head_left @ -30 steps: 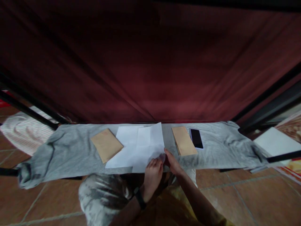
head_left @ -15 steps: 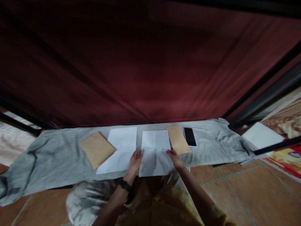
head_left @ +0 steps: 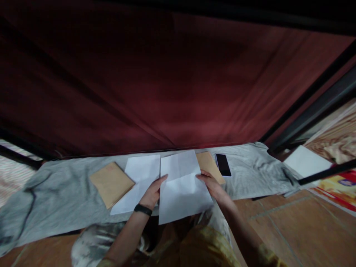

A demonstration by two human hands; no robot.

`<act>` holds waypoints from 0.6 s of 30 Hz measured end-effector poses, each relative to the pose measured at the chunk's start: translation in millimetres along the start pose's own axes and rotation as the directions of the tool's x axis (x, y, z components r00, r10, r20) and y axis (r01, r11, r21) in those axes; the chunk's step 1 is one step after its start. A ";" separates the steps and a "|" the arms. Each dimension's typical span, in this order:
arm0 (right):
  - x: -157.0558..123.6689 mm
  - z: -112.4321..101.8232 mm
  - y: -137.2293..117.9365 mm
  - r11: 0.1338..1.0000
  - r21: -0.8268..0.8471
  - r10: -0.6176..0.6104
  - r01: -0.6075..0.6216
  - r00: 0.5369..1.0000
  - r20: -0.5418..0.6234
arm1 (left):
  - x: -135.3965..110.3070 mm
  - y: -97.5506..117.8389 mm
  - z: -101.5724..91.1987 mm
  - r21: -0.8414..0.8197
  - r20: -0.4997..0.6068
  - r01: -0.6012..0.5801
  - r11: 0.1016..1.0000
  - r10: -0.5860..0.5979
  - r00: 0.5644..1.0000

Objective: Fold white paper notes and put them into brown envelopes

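Creased white paper sheet, lower centre of the frame, side edges pinched between thumb and fingers of left hand and right hand; second white sheet, left of it; black-screened smartphone, lower right of centre.

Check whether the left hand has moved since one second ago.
Yes. Judged against the phone, the left hand has moved left, farther from it, and now holds the left edge of the white sheet.
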State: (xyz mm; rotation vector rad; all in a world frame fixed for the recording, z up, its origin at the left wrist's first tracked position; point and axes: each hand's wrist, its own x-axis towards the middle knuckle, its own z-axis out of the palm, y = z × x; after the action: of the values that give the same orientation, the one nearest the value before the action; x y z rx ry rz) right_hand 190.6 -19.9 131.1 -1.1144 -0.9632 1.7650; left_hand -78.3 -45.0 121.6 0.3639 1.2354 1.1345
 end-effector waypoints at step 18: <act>37.9 1.6 -45.1 0.751 -0.373 -0.548 0.545 0.829 0.107 | -33.3 70.9 5.7 0.496 0.407 -0.752 0.435 0.649 0.643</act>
State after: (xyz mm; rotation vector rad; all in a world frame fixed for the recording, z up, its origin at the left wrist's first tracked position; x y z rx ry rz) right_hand 189.3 31.2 160.4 -0.9338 -1.5067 1.1083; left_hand -104.2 -38.9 195.5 1.6121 1.3270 1.3058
